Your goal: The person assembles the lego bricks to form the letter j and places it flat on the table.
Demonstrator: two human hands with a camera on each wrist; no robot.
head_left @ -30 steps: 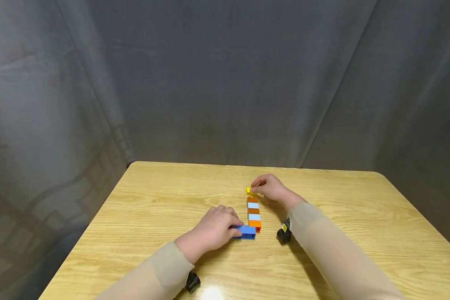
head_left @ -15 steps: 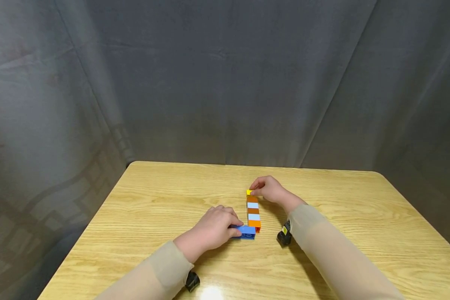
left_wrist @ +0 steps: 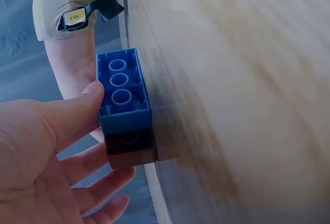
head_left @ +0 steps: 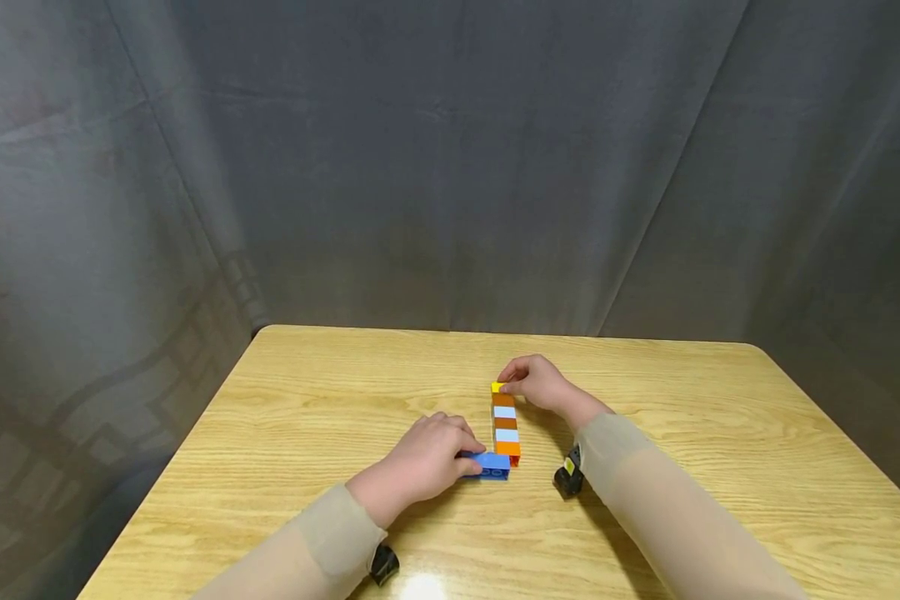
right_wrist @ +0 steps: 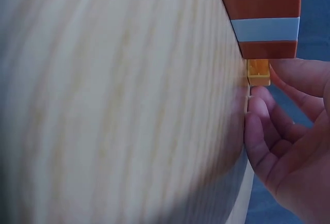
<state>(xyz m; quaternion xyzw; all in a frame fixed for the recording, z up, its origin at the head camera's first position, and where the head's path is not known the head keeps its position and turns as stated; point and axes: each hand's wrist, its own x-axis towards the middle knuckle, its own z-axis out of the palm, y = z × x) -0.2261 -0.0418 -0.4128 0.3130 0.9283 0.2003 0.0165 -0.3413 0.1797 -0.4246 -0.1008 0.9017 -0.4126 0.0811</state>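
Note:
My left hand holds a blue toy brick by its left end, thumb on the near side. In the left wrist view its hollow underside with round tubes faces the camera, and a brown brick shows against its end. From the blue brick's right end, a striped row of orange, white and brown bricks runs away across the table. My right hand pinches a small yellow brick at the row's far end. Seen from the right wrist, the yellow brick meets the last brown brick.
The bricks lie on a light wooden table with rounded far corners. Behind it hangs a dark grey curtain. Black wrist cameras sit under both sleeves, the right one low over the wood.
My right hand has brought the yellow brick slightly nearer, turning it straight and closing the gap to the striped row. The left hand and the blue brick have stayed put.

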